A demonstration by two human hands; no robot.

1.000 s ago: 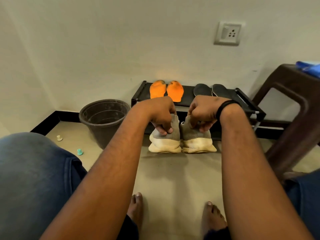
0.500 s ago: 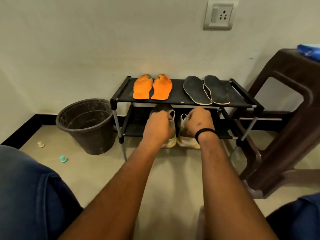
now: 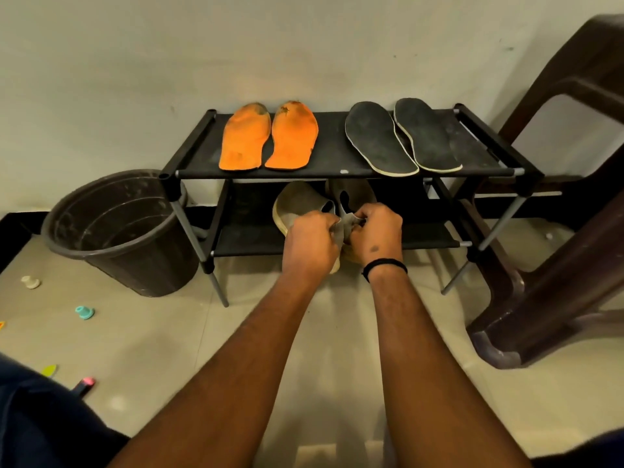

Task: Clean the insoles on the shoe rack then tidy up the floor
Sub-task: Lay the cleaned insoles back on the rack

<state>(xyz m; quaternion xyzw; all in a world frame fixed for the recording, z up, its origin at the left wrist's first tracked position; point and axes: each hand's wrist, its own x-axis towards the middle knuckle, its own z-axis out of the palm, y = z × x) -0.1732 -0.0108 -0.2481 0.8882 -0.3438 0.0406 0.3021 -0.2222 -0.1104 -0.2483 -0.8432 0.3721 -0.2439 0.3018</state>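
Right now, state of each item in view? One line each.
Orange insoles: flat on top shelf, stained at toes.
Black insoles: flat on top shelf, dusty.
Shoes: on lower shelf, heels gripped.
Left hand: closed on left shoe's heel.
Right hand: closed on right shoe's heel.
Bucket: upright, looks empty.
Shoe rack: standing against the wall.

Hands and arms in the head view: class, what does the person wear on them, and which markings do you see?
Both forearms are bare, with no sleeves or gloves. The right hand has a thin black band at its wrist and a small dark mark on its back. The left hand wears nothing.
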